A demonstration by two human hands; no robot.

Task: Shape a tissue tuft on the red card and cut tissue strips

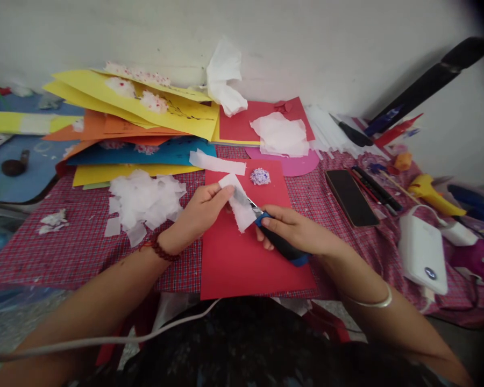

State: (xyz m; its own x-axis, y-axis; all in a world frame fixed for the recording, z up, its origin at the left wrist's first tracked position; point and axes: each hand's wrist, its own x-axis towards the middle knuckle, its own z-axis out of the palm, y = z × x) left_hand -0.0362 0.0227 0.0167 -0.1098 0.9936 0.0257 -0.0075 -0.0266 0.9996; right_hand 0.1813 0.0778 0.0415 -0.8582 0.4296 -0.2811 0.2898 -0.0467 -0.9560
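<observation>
My left hand pinches the strip; my right hand grips the scissors. Strip looks limp: slack tension could buckle it, skewing the cut.

Two hands; one cutting tool; two white paper strips; one pompom; one phone; one power bank.

No lettering, label, brand or number can be read; the dark round mark on the white power bank, right of the right hand, is too blurred.
</observation>
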